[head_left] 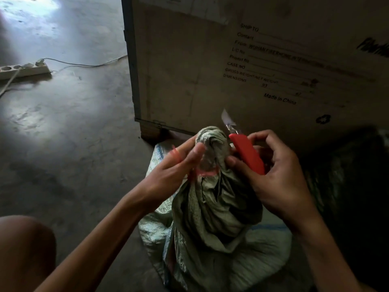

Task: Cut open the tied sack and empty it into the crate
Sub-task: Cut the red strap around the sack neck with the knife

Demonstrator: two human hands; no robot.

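Dim concrete floor (73,123) meets the printed crate (210,60); just before it the sack (210,207) stands upright, bunched neck up. Cutting is in hand: the left hand (174,165) hooks the red tie (203,173), and the right hand (280,175) grips the knife (246,152). Its long axis runs from the palm up-left with the blade aimed at the crate, so next it likely must tip down under the tie.
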